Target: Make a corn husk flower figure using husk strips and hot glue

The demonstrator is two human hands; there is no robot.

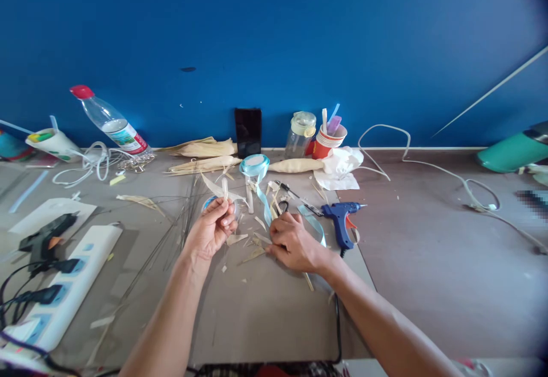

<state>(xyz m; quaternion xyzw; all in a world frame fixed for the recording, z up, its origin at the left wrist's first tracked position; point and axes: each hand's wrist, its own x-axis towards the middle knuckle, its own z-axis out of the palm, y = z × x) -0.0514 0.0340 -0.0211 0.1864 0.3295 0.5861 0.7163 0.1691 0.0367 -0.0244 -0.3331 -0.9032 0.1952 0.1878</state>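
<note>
My left hand (215, 226) is closed in a pinch around a small pale rolled strip (225, 187), perhaps husk, which points upward. Just right of it, my right hand (295, 243) is low over the table with curled fingers, its fingertips at the dried husk scraps (256, 251). Whether it grips anything is hidden. A dark loop (283, 206), like a scissors handle, shows behind my right hand. A light blue ribbon (264, 203) trails from its roll (254, 165) toward that hand. Behind my left hand is a round blue-edged item (209, 202), partly covered.
A blue glue gun (339, 220) lies right of my right hand. Dried husks (205, 164), a black phone-like slab (248, 133), a jar (301, 134) and paper cups (327, 142) line the wall. Thin wires (188, 211), a power strip (71, 286) and a tilted bottle (112, 123) are left.
</note>
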